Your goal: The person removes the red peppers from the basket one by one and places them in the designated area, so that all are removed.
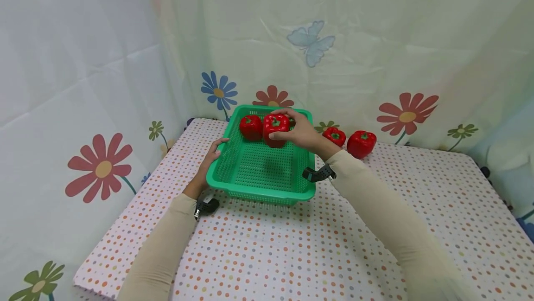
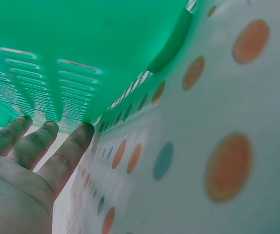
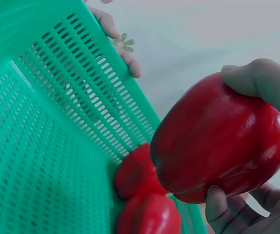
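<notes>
My right hand (image 1: 303,131) grips a red bell pepper (image 1: 275,129) above the back part of a green plastic basket (image 1: 260,191). In the right wrist view, the thumb lies on one side of the held bell pepper (image 3: 217,141) and the fingers on the other. Two more bell peppers, one farther off (image 3: 139,173) and one nearer (image 3: 152,214), lie inside the basket against its wall. At the basket's left rim rests my left hand (image 1: 210,157). Its fingers (image 2: 66,156) stretch out straight against the slotted outer wall in the left wrist view.
Right of the basket, two bell peppers, a smaller one (image 1: 334,137) and a larger one (image 1: 361,144), sit near the back edge of the table (image 1: 250,254), which has a dotted cover. Flower-printed curtains (image 1: 367,50) hang behind and to the left.
</notes>
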Tool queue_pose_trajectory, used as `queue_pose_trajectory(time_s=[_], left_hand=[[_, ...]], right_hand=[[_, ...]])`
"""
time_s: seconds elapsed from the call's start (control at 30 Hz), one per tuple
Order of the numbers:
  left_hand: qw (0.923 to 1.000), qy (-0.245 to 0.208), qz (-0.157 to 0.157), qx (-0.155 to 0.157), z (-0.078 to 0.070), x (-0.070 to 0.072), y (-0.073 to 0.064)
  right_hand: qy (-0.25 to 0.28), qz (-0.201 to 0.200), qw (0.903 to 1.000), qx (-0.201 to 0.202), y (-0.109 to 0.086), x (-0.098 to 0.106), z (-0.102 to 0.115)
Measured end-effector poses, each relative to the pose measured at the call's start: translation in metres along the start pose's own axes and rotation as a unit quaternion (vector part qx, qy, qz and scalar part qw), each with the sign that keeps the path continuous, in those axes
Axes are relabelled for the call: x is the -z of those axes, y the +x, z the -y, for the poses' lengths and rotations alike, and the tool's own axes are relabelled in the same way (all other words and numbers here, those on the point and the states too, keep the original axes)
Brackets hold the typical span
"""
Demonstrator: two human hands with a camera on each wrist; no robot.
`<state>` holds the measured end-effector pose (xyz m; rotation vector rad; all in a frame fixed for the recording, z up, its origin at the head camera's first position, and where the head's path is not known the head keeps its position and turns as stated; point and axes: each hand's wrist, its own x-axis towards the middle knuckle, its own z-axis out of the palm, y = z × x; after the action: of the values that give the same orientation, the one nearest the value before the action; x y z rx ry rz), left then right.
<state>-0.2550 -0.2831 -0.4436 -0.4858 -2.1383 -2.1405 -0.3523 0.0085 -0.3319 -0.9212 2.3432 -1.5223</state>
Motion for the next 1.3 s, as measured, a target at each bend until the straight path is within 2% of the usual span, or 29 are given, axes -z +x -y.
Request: queue_pose_trajectory(time_s=[0.13, 0.33, 0.53, 0.67, 0.9, 1.07, 1.17, 1.3], left_hand=[[1.0, -0.001, 0.0, -0.002, 0.002, -0.001, 0.002], [0.9998, 0.007, -0.018, -0.007, 0.0, -0.002, -0.001], [0.9999, 0.009, -0.009, -0.008, -0.005, -0.004, -0.001], [0.9999, 0.006, -0.006, -0.011, -0.008, -0.003, -0.003], [0.9997, 0.013, 0.007, -0.017, -0.008, -0.003, -0.005], [0.9998, 0.015, 0.003, -0.014, -0.004, -0.003, -0.005], [0.9998, 0.015, 0.0, -0.011, -0.003, -0.002, -0.004], [0.9998, 0.017, -0.002, -0.012, -0.003, -0.002, -0.004]], right_hand=[[-0.002, -0.032, 0.9995, -0.007, -0.015, 0.021, 0.0], [-0.022, -0.088, 0.9957, -0.018, -0.027, 0.052, 0.001], [-0.03, -0.143, 0.9874, -0.06, -0.047, 0.094, -0.006], [-0.024, -0.184, 0.9777, -0.098, -0.06, 0.121, -0.017], [-0.026, -0.258, 0.9534, -0.154, -0.082, 0.164, -0.052], [-0.031, -0.293, 0.9354, -0.196, -0.1, 0.187, -0.086], [-0.032, -0.3, 0.9308, -0.207, -0.11, 0.195, -0.104], [-0.032, -0.294, 0.9306, -0.216, -0.123, 0.199, -0.126]])
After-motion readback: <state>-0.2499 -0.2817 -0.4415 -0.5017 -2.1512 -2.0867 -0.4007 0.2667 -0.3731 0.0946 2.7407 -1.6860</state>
